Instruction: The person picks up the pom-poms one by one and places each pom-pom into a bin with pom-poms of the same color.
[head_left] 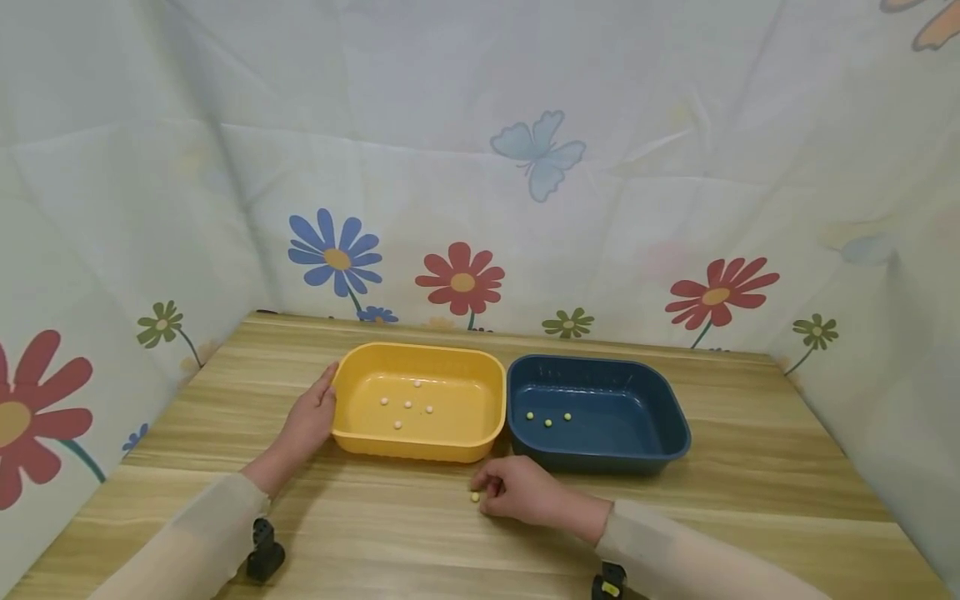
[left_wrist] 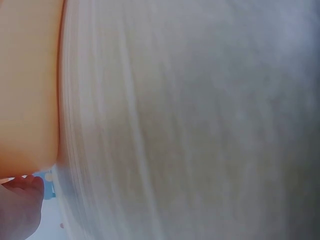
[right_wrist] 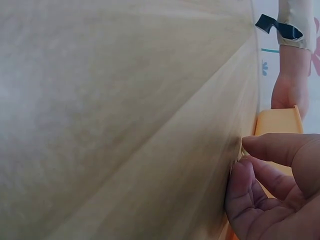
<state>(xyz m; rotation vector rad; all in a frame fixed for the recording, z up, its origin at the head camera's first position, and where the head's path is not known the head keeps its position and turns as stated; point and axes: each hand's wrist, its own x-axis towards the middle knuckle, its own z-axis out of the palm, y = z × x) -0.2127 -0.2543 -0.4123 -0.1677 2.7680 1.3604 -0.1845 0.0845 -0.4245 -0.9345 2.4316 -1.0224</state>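
Note:
My left hand (head_left: 306, 421) rests against the outer left wall of a yellow plastic bin (head_left: 420, 448), its fingers fairly straight. In the left wrist view, only fingertips (left_wrist: 32, 186) show beside the bin's wall. Several small whitish beads (head_left: 408, 405) lie on the bin's floor. Just in front of the two bins, my right hand (head_left: 521, 492) is low over the tabletop, thumb and index finger curled around a small yellow bead (head_left: 475, 497). The right wrist view shows those fingertips close together at the table surface, with the bead mostly hidden.
A dark blue bin (head_left: 600, 461) stands right beside the yellow one, with 3 yellow beads (head_left: 548, 422) inside. Both bins are on a wood-grain table (head_left: 390, 533). A flower-printed cloth (head_left: 600, 233) hangs behind and at both sides.

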